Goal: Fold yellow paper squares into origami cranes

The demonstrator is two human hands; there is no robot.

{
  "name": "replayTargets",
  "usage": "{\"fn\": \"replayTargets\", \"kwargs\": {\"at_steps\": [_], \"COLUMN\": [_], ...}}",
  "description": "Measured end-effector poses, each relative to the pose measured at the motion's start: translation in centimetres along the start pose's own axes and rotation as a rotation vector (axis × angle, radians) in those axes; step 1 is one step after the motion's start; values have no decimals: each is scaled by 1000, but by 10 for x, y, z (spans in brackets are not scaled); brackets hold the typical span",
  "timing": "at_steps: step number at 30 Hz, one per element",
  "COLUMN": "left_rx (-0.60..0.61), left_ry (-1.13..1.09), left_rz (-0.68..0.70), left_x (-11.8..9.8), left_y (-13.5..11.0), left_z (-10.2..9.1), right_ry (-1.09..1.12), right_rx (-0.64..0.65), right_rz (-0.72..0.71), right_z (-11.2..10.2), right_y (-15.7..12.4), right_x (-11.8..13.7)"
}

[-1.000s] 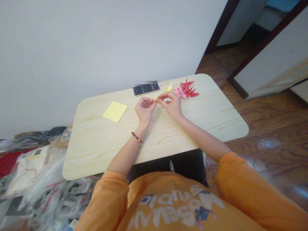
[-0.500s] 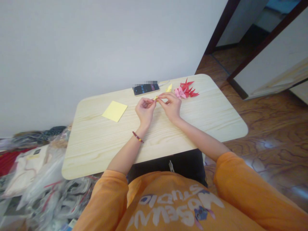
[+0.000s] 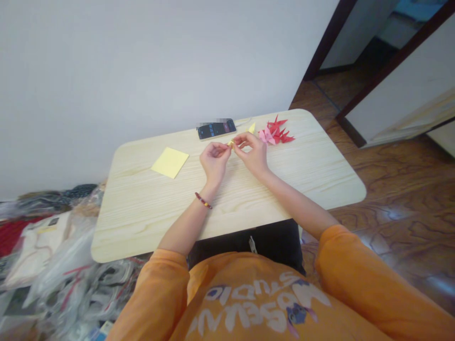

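- Pinching a yellow fold (image 3: 231,142): left hand (image 3: 214,160) and right hand (image 3: 253,152), fingertips closed on it, over the table (image 3: 313,175) near its far edge.
- Phone (image 3: 216,130): along the far edge.
- Red folds (image 3: 285,138): toward the far right corner.
- Sheet (image 3: 170,162): toward the far left corner.

Pale table (image 3: 320,177) with phone (image 3: 217,130), yellow paper (image 3: 170,162), pink origami (image 3: 267,136), red origami (image 3: 276,126)

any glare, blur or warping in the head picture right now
Head view: pale glare patches on the wood floor; also in the head view, the orange shirt looks stretched toward the bottom corners, a pixelated strip crosses the phone, and the yellow paper between left hand and right hand is too soft to read its folds.
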State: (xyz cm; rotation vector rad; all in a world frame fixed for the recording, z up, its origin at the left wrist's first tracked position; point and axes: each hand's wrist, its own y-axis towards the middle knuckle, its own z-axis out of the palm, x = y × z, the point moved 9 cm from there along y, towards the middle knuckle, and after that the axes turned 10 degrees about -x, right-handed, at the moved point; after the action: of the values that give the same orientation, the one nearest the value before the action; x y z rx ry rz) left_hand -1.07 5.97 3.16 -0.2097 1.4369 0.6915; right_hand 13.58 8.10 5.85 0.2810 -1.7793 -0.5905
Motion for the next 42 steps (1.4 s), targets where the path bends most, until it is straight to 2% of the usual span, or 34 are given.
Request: {"fn": "replayTargets", "kwargs": {"at_steps": [5, 10, 17, 23, 28, 32, 36, 42], "left_rx": [16, 107, 94, 147, 127, 106, 74, 75], "left_ry": [-51, -54, -40, -94, -115, -131, -106, -15], "left_rz": [-73, -159, -119, -141, -119, -87, -46, -13], "left_x": [7, 18, 18, 14, 11, 8, 3, -2], "left_y": [10, 12, 10, 5, 5, 6, 7, 5], "left_z": [-2, 3, 3, 9, 7, 4, 0, 0], "right_ry": [221, 231, 170, 64, 42, 35, 67, 216], "right_rx": [115, 126, 116, 38, 5, -2, 7, 64], "right_rz": [163, 257, 194, 47, -56, -66, 2, 249], "right_z": [10, 11, 12, 3, -2, -4, -4, 1], "right_y": [8, 9, 7, 7, 4, 1, 0, 2], "right_x": [-22, -36, -30, -22, -8, 1, -1, -21]}}
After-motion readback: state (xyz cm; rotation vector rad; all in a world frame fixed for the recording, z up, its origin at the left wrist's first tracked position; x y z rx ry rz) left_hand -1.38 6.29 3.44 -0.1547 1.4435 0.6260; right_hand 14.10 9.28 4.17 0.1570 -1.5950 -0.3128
